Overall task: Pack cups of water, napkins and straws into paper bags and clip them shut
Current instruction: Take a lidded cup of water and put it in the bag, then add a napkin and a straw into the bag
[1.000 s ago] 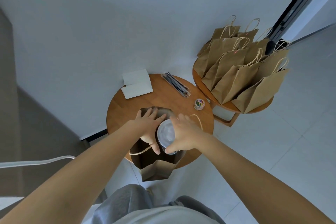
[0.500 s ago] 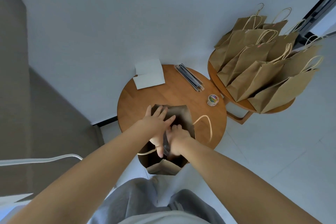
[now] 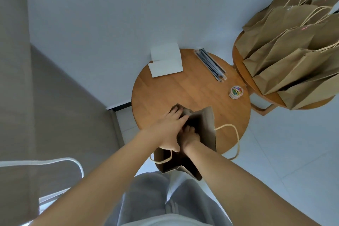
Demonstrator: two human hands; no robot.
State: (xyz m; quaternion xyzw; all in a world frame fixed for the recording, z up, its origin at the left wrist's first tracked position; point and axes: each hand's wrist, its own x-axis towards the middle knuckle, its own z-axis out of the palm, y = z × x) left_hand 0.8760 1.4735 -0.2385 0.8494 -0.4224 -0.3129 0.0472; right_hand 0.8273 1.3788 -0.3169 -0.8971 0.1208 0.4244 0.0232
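standing on a round wooden table (image 3: 161, 95), an open paper bag (image 3: 205, 124) takes both hands at its mouth. left hand (image 3: 169, 130) lies over the bag's left rim, fingers spread and hooked on the far edge. right hand (image 3: 190, 136) reaches down inside, just right of the left; its grip cannot be told, and no cup is visible. beyond the hands: white napkins (image 3: 166, 63), a bundle of straws (image 3: 211, 64). right of them, a clip tub (image 3: 236, 92).
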